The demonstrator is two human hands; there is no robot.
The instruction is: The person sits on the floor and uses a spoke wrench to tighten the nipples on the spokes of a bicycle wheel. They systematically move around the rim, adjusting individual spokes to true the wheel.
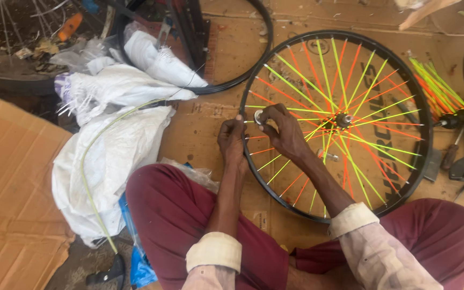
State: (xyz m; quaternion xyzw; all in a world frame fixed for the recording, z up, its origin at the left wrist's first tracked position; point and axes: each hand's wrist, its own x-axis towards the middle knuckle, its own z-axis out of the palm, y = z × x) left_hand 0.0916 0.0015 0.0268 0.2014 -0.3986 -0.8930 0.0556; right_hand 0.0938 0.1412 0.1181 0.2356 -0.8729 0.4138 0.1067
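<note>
A person seated cross-legged on flattened cardboard (199, 134) works at the left rim of a black bicycle wheel (422, 123) lying flat before the knees. The left hand (232, 140) pinches the rim, fingers closed on it; the right hand (283, 131) reaches over the rim, fingers closed on a small round metal tool (258, 116) at a spoke end. The wheel appears fully laced with orange and yellow-green spokes (360, 80) running to the hub (343, 119), so the remaining work looks like tightening at the rim. A loose bundle of spare spokes (436, 88) lies by the wheel's right edge, white sacks (119, 139) at the cardboard's left side.
</note>
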